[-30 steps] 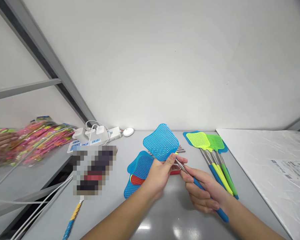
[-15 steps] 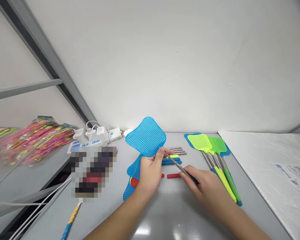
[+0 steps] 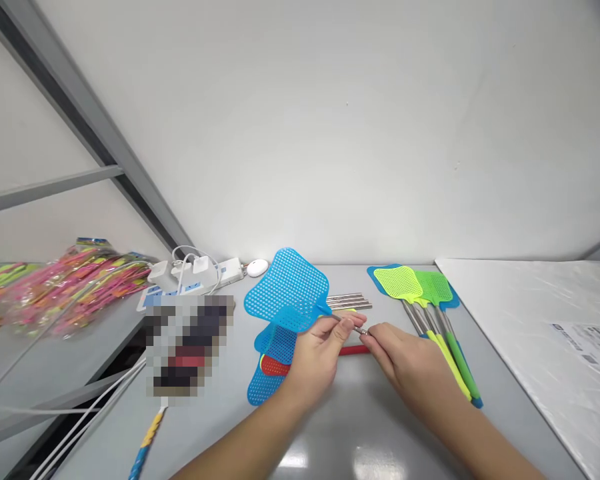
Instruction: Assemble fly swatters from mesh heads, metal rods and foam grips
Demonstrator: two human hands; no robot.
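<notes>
A person's bare hands pinched the thin metal rod point(image 3: 360, 330) of a blue fly swatter point(image 3: 286, 283), holding it above a grey desk point(image 3: 350, 417).
From where I stood, the hands had just drawn closer together: the left hand point(image 3: 317, 357) had shifted off the swatter's neck onto the rod, while the right hand point(image 3: 407, 360) was closed around the rod's nearer end, hiding the blue handle. The swatter's flat head had dipped a little and tilted up to the left, so the work seemed to have settled on the rod between the two grips. Beneath and beside it lay loose swatter heads point(image 3: 263, 388), a few bare rods point(image 3: 349, 300) and a red tube point(image 3: 356, 350). Well to the right rested a bunch of yellow, green and blue swatters point(image 3: 399, 282).
</notes>
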